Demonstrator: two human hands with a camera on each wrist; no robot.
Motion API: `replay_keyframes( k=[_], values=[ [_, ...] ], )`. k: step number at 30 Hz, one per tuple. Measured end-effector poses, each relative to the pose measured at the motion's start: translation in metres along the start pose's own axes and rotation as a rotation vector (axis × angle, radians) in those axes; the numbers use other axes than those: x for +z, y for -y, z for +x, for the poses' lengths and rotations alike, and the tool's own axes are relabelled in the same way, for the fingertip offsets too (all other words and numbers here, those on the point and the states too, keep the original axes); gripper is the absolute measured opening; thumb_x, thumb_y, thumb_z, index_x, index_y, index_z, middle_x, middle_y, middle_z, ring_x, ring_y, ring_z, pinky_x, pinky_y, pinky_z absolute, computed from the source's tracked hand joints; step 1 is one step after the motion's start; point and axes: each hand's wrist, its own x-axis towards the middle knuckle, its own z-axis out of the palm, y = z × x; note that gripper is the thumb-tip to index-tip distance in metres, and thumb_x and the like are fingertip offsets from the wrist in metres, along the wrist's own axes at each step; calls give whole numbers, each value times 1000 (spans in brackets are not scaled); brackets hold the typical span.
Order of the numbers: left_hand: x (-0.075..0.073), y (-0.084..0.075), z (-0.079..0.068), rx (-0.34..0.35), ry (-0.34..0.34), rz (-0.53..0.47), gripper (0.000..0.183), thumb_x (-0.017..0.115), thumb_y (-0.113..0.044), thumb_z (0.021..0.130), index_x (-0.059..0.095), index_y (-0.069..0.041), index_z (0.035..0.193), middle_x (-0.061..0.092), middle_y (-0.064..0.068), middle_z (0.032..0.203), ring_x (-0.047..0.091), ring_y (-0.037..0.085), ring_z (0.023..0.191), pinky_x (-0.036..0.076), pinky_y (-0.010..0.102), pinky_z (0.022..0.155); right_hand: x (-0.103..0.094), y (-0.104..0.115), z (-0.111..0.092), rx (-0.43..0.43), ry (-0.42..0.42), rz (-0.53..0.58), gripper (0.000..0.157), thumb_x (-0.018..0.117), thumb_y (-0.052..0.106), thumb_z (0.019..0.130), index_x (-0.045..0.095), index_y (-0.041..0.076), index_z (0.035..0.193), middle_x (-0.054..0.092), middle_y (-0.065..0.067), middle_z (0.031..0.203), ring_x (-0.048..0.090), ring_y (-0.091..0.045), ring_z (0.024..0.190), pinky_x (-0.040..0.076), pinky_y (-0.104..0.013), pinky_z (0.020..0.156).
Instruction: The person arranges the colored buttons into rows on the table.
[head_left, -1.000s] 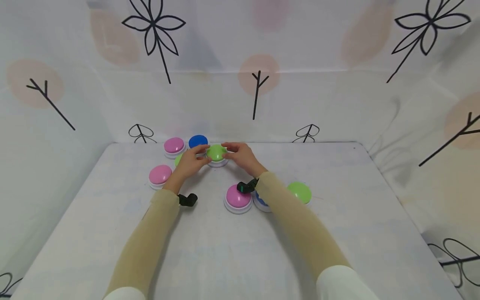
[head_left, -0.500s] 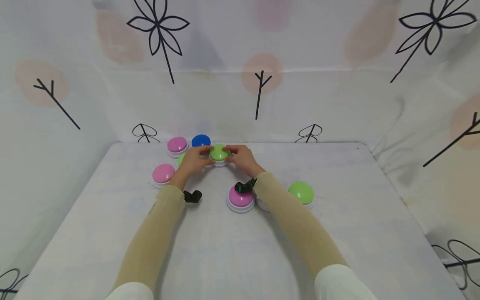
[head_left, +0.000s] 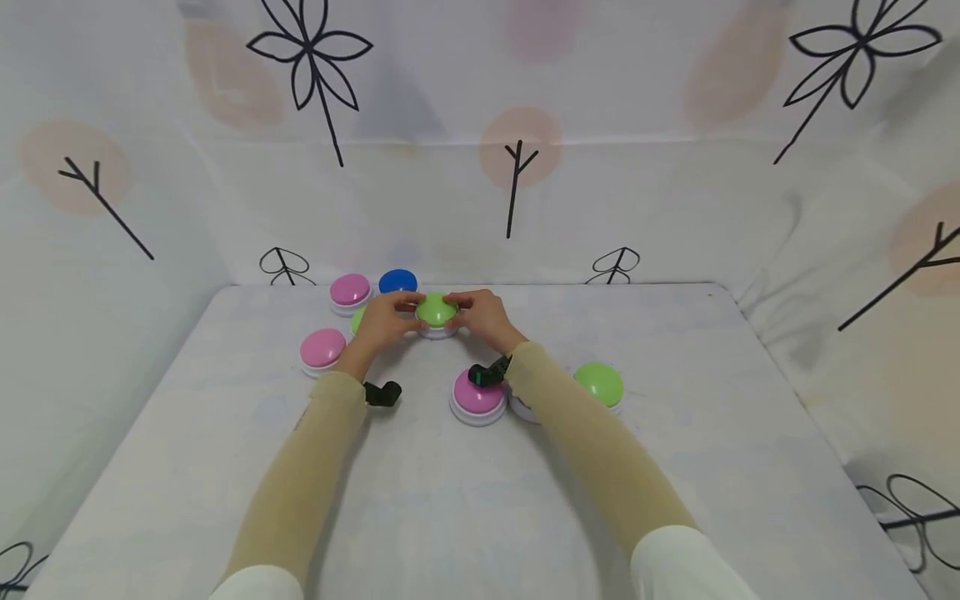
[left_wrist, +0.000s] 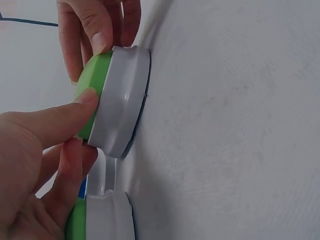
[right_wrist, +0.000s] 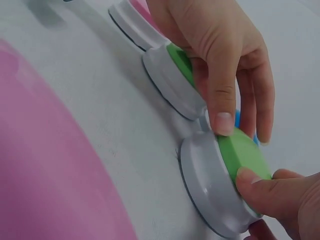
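A push button with a green dome (head_left: 436, 308) and a pale base is near the back of the table, between both hands. My left hand (head_left: 381, 323) holds it from the left, thumb on the dome's edge in the left wrist view. From the right, my right hand (head_left: 489, 320) grips it, its thumb (right_wrist: 248, 176) also on the green. Right beside my left hand stand a blue button (head_left: 397, 280) and another green button (right_wrist: 181, 65), which that hand partly covers in the head view.
At the back left are two pink buttons (head_left: 350, 289). Nearer the front stand a pink button (head_left: 477, 398), a pale button base (head_left: 527, 409) partly under the right sleeve, and a green button (head_left: 600, 384). A patterned cloth wall (head_left: 420, 200) rises behind the table.
Both hands have closed in on the green button and taken hold of it. It has shifted slightly toward me. The other buttons stay put.
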Motion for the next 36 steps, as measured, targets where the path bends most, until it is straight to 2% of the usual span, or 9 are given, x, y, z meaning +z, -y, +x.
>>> replay_keyframes(
  k=[10,14,20,27,36],
  values=[
    [-1,-3,-2,26,-6,-15,46,77,-17,89,63,-16,133,62,11,131,52,30,127,46,47,103,-6,0,-2,-1,0,0,49,83,9,80,70,15,127,67,-6,128,56,-24,126,43,-37,105],
    [-2,-2,-2,36,-5,-44,46,77,-19,90,63,-15,133,60,10,134,52,30,128,48,47,100,-10,4,-4,-28,-15,-55,50,84,14,80,69,16,128,67,-5,128,55,-23,127,43,-37,105],
    [-1,-7,-2,30,-13,-115,46,78,-22,89,65,-16,132,57,8,139,53,30,129,52,44,97,-19,12,-11,-32,-58,-147,49,83,22,82,69,20,129,62,-1,136,48,-26,134,37,-42,110],
    [7,-16,0,92,-20,-221,47,79,-17,88,65,-9,131,57,11,137,56,30,127,49,40,100,-33,12,-21,-65,-52,-83,49,81,18,85,67,16,132,60,-1,138,49,-24,134,39,-39,110],
    [20,-30,0,182,-37,-212,45,79,-15,87,66,-7,130,60,10,131,56,29,127,47,40,103,-51,2,-34,-68,-22,6,50,79,15,86,65,14,134,57,0,142,45,-24,137,37,-40,112]
  ],
)
